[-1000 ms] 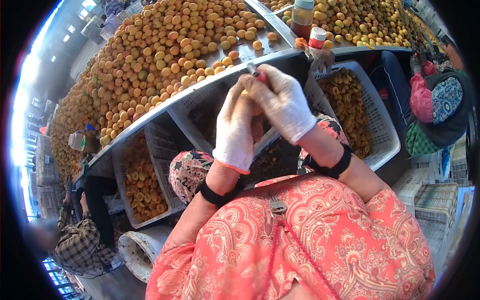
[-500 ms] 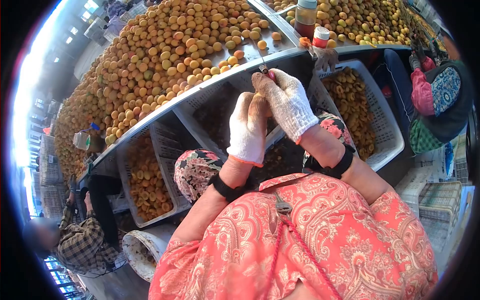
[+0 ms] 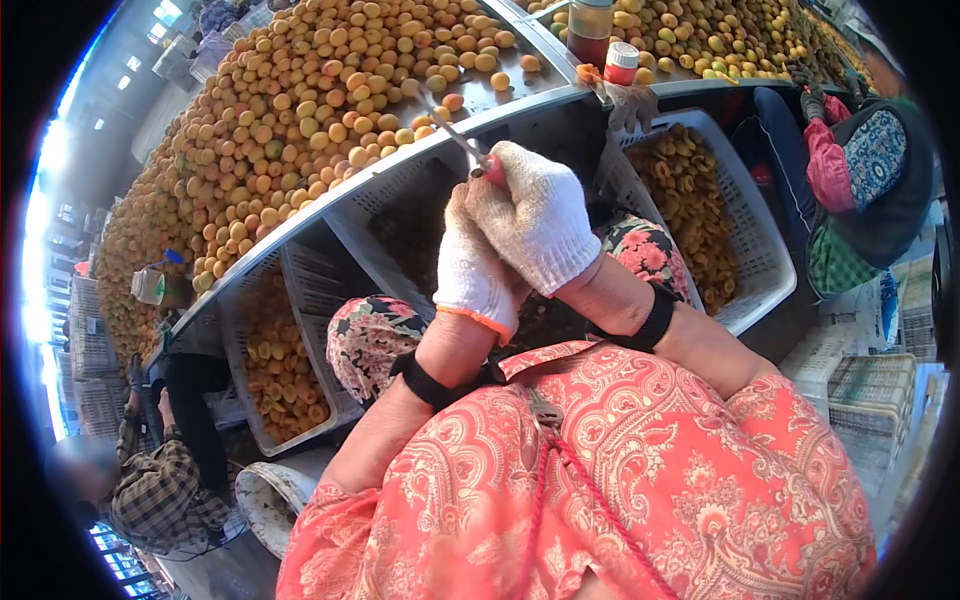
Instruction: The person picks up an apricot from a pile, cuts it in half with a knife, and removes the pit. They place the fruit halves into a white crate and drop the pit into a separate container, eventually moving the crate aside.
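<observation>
My right hand [image 3: 545,215], in a white knitted glove, is closed round the red handle of a small knife [image 3: 492,168]. The thin blade points up and left, over the metal edge of the fruit table. My left hand [image 3: 468,262], also gloved and with an orange cuff, is closed and pressed against the right one. Whatever its fingers hold is hidden behind the gloves. Just past the blade lies a big heap of apricots [image 3: 330,90] on the table [image 3: 500,92].
Crates of halved apricots stand at the left [image 3: 285,380] and the right [image 3: 765,270]. A jar of dark liquid [image 3: 590,35], a red tub with a white lid [image 3: 621,65] and a grey glove [image 3: 632,105] sit by the table edge. People work on both sides; a bucket [image 3: 270,500] is lower left.
Both hands have come down and left, nearer my body. The knife has swung so its blade now shows clearly, pointing up-left. My view has shifted slightly.
</observation>
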Demonstrator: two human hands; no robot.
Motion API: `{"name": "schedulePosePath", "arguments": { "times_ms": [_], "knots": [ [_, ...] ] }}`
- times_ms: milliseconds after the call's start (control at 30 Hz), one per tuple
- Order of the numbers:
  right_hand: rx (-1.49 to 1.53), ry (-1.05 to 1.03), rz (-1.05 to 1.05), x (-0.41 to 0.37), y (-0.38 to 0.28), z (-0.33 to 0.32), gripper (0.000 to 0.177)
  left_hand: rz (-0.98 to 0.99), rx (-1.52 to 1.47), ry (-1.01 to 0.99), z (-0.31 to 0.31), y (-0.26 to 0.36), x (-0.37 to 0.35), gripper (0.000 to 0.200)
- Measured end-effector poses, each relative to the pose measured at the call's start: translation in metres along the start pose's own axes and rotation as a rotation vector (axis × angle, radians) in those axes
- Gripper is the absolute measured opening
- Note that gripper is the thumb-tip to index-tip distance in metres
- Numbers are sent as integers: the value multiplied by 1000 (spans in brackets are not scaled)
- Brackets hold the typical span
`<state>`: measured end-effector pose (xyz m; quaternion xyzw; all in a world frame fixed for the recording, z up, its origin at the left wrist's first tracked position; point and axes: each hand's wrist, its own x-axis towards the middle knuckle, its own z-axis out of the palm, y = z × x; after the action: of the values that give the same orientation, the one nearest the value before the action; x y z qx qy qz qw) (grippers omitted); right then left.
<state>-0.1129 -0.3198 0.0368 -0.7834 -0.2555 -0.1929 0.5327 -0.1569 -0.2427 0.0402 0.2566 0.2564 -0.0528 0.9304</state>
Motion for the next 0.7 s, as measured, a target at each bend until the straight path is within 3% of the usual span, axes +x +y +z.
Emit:
{"name": "schedulePosePath", "arguments": {
  "times_ms": [67, 300, 433, 567, 633, 700],
  "knots": [
    [-31, -32, -17, 0, 3, -2, 17, -98, 161, 139, 6, 2, -10, 56],
    [-96, -117, -101, -1, 14, -4, 18, -206, 248, 195, -6, -1, 0, 62],
    [-100, -148, -156, -2, 25, -6, 19, -230, 291, 266, -13, -3, 10, 56],
    [-45, -44, -135, 0, 28, -15, 20, -155, 436, 271, -6, 4, 15, 48],
    [-61, -16, -78, 0, 31, -18, 21, -108, 408, 107, -9, 7, 14, 40],
    [-89, -96, -6, -1, 30, -23, 22, -105, 366, 72, -17, 12, 21, 34]
  ]
}}
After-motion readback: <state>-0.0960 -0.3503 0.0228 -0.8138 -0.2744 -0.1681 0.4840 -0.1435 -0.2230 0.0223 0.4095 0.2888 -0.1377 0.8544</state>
